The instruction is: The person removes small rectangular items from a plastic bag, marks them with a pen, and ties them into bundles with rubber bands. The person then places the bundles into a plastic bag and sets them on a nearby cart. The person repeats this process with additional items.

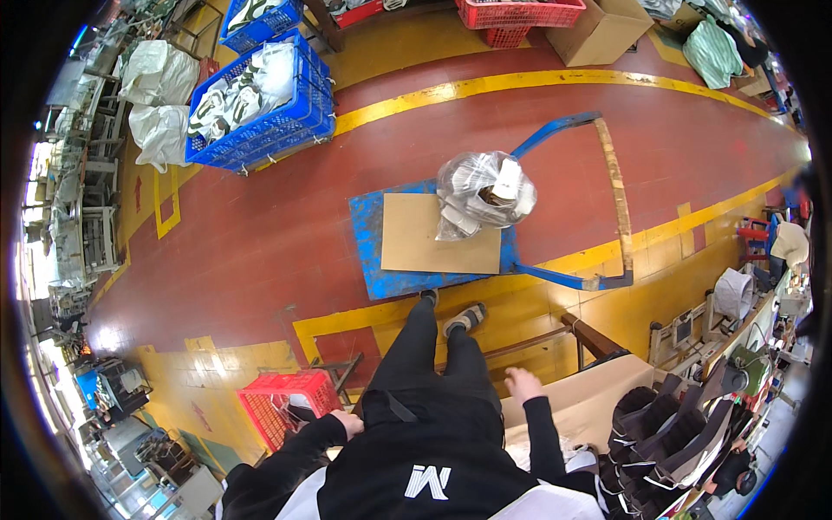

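Observation:
My left hand (349,423) rests low beside my hip, close to a red plastic crate (290,402); its fingers are mostly tucked out of sight against my dark clothing. On the other side my right hand (523,384) is held out from my body, fingers loosely bent and apart, with nothing in it. Below it is a large brown cardboard surface (598,394). In front of my feet stands a blue flat trolley (371,251) with a curved handle (617,199). A flat cardboard sheet (438,238) lies on it, partly under a clear plastic bag of items (485,192).
At the far left are stacked blue crates (260,139) holding wrapped shoe parts, beside white sacks (160,74). A red basket (520,13) and a cardboard box (598,33) stand at the back. A metal-framed bench (594,340) and dark shoe uppers (672,425) are at right.

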The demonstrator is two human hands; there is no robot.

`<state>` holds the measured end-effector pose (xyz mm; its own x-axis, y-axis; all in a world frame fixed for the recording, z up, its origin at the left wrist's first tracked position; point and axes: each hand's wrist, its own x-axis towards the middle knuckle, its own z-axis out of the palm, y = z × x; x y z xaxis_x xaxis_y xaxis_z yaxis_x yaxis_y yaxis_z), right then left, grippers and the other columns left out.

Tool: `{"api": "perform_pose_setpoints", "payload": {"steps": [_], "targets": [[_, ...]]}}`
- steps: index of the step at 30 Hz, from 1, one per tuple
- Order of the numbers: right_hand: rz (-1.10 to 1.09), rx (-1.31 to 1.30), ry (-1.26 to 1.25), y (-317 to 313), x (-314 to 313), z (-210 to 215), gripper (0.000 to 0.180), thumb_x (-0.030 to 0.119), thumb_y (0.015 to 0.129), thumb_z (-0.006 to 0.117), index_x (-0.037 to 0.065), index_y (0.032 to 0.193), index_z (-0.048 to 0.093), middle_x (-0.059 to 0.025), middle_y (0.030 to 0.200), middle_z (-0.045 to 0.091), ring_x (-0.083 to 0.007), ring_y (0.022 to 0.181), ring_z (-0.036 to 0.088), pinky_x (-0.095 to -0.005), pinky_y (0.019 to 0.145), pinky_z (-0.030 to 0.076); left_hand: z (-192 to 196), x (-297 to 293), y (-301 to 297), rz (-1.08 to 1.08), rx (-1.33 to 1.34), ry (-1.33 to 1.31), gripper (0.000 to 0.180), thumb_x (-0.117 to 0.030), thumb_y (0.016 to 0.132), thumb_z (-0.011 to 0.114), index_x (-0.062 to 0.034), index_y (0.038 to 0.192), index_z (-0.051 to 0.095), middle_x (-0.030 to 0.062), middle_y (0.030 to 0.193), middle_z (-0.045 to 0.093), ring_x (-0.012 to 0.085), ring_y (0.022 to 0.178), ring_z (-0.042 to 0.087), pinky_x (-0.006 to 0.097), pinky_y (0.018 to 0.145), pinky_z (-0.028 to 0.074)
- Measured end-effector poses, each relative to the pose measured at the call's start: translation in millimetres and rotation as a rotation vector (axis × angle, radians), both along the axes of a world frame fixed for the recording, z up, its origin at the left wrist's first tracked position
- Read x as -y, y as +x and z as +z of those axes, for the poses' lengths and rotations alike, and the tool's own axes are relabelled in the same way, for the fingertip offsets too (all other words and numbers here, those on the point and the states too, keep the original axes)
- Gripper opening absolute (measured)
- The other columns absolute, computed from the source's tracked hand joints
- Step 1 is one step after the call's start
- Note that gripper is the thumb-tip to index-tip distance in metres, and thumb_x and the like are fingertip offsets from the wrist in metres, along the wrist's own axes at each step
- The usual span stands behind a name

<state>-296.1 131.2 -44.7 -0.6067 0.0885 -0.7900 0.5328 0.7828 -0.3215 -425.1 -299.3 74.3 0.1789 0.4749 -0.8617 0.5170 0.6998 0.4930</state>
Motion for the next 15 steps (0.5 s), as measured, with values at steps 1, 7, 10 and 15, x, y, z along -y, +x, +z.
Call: {"api": "perform_pose_setpoints", "payload": {"steps": [1, 7, 10, 15], "targets": [[0.007, -0.058, 0.008, -18.7, -1.6, -10.0, 0.029, 0.026, 0.085, 0.057, 0.01, 0.109, 0.061, -0.0152, 0.102, 0.064, -0.034, 0.096, 0.06, -0.0451, 0.084, 0.048, 5.2, -7.9, -13.0, -0.01, 0.07, -0.057, 0.026, -0.029, 0.074, 0.06, -0.0091, 0.088, 0.069, 0.012, 0.088, 0.069, 0.0327, 0.087, 0.066, 0.044, 0.074, 0.052], [-0.218, -0.236, -0.305, -150.4, -2.8, -126.0, 0.028, 0.018, 0.087, 0.057, 0.005, 0.112, 0.061, -0.0139, 0.103, 0.066, -0.0257, 0.094, 0.064, -0.0346, 0.081, 0.05, -78.2, -16.0, -63.7, 0.09, 0.191, -0.18, 0.035, -0.037, 0.079, 0.062, -0.0086, 0.099, 0.067, 0.012, 0.093, 0.068, 0.0302, 0.094, 0.064, 0.039, 0.081, 0.05], [-0.504, -0.174, -0.39, -188.0, 5.0, -259.9, 0.029, 0.016, 0.085, 0.059, 0.004, 0.112, 0.061, -0.0102, 0.094, 0.068, -0.0188, 0.087, 0.065, -0.029, 0.079, 0.051, -203.0, -3.3, -77.9, 1.071, -0.241, 0.144, 0.028, -0.025, 0.084, 0.056, -0.0068, 0.103, 0.063, 0.0192, 0.096, 0.065, 0.0359, 0.094, 0.062, 0.041, 0.081, 0.049], [-0.329, 0.046, -0.073, -283.1, 10.9, -416.3, 0.033, 0.029, 0.082, 0.059, 0.008, 0.106, 0.066, -0.0166, 0.107, 0.065, -0.0321, 0.102, 0.061, -0.0394, 0.09, 0.048, -276.2, -108.9, -21.6, 0.926, -0.4, -0.624, 0.085, -0.054, 0.068, 0.067, -0.0201, 0.141, 0.036, 0.0177, 0.147, 0.028, 0.0336, 0.135, 0.027, 0.06, 0.101, 0.03]]}}
